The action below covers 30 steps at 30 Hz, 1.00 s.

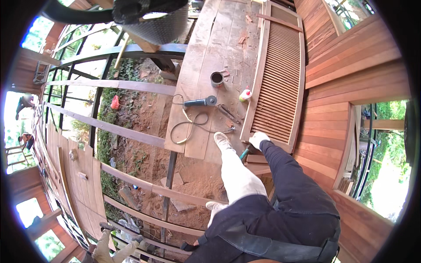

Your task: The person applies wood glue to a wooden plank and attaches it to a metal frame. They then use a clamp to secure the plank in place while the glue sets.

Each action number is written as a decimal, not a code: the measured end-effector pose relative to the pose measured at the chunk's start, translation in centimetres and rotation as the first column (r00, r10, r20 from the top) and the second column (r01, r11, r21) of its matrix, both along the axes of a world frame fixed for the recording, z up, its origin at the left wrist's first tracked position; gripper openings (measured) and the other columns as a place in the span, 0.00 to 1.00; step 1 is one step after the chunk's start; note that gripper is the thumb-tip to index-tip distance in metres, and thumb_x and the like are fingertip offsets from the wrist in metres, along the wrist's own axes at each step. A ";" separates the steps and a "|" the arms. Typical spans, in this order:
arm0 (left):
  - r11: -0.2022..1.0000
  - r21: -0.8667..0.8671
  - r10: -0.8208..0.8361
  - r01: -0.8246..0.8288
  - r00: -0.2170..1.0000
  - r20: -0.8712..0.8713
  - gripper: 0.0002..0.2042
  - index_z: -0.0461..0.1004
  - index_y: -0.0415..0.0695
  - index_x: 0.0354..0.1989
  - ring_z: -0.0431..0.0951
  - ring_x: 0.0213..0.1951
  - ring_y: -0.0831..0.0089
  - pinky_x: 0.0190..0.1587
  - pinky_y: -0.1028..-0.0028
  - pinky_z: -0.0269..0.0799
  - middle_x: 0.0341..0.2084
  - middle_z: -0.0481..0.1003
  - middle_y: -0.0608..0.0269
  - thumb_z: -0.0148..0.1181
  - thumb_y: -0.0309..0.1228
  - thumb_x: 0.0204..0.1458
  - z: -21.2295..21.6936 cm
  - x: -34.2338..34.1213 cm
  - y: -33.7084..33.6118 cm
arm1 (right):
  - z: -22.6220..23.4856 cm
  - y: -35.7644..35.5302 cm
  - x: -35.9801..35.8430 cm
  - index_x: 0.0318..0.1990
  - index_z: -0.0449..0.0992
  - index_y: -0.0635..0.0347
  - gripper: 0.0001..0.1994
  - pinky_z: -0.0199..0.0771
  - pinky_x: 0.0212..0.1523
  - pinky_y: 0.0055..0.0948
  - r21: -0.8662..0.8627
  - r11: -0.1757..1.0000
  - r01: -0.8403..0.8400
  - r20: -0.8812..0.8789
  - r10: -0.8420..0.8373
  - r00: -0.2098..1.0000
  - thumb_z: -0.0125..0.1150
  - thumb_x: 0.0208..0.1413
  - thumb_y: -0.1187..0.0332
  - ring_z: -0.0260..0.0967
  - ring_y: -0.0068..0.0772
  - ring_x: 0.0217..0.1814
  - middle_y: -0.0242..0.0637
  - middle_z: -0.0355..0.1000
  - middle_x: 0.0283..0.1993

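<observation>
My right hand (258, 139), in a white glove, is closed at the near corner of a slatted wooden panel (280, 79). A teal-handled tool (245, 153) sticks out beneath its fingers; the tool's head is hidden. My left hand (193, 243) shows only as a small patch by a dark cuff at the lower edge, its fingers not readable. On the planks in front of me lie an angle grinder (201, 101) with a looped cord, dark pliers-like tool (229, 114), an open tin can (217, 79) and a white bottle with red cap (245, 95).
Wide planks (197, 144) end above bare earth (144, 118), crossed by spaced joists (118, 127). A wood-clad wall (324, 118) rises on the right. Another person's legs (112, 247) show at lower left; further people are at far left. A dark object (151, 22) blocks the top.
</observation>
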<state>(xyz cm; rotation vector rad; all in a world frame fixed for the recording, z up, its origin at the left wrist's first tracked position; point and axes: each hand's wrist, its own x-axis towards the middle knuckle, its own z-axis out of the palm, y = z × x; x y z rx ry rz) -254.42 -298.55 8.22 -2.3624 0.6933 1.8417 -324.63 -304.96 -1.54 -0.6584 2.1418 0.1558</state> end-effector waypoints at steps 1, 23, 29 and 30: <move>0.999 0.041 -0.020 0.019 1.000 0.022 0.09 0.73 0.41 0.47 0.82 0.30 0.64 0.28 0.67 0.78 0.32 0.80 0.52 0.55 0.32 0.64 0.9 -2.3 -0.9 | -1.8 -2.7 -3.0 0.45 0.82 0.62 0.24 0.74 0.58 0.44 -0.003 0.999 0.052 -0.065 -0.052 0.997 0.57 0.57 0.48 0.75 0.54 0.57 0.54 0.78 0.52; 0.959 0.263 0.044 -0.108 0.970 0.240 0.11 0.79 0.42 0.49 0.84 0.35 0.68 0.37 0.71 0.80 0.34 0.83 0.57 0.56 0.33 0.63 1.8 -17.6 -5.2 | -20.0 -17.1 -15.2 0.55 0.77 0.64 0.22 0.74 0.58 0.47 -0.269 0.952 -0.145 -0.267 0.071 0.961 0.50 0.64 0.57 0.75 0.57 0.55 0.57 0.77 0.52; 0.949 -0.238 -0.141 0.207 0.954 0.265 0.24 0.77 0.43 0.55 0.83 0.46 0.61 0.53 0.64 0.78 0.42 0.82 0.52 0.70 0.40 0.51 2.1 -21.6 -6.8 | -5.7 -18.8 2.8 0.44 0.82 0.61 0.11 0.79 0.47 0.41 -0.590 0.747 -0.305 0.047 0.409 0.911 0.63 0.54 0.70 0.80 0.51 0.44 0.52 0.80 0.41; 0.913 -0.307 -0.177 0.269 0.939 0.296 0.28 0.73 0.44 0.59 0.82 0.50 0.59 0.57 0.63 0.75 0.47 0.81 0.51 0.71 0.41 0.50 2.9 -21.7 -7.2 | -2.2 -19.2 5.8 0.44 0.82 0.62 0.12 0.79 0.47 0.40 -0.671 0.620 -0.407 0.100 0.619 0.779 0.66 0.52 0.71 0.80 0.50 0.44 0.52 0.80 0.41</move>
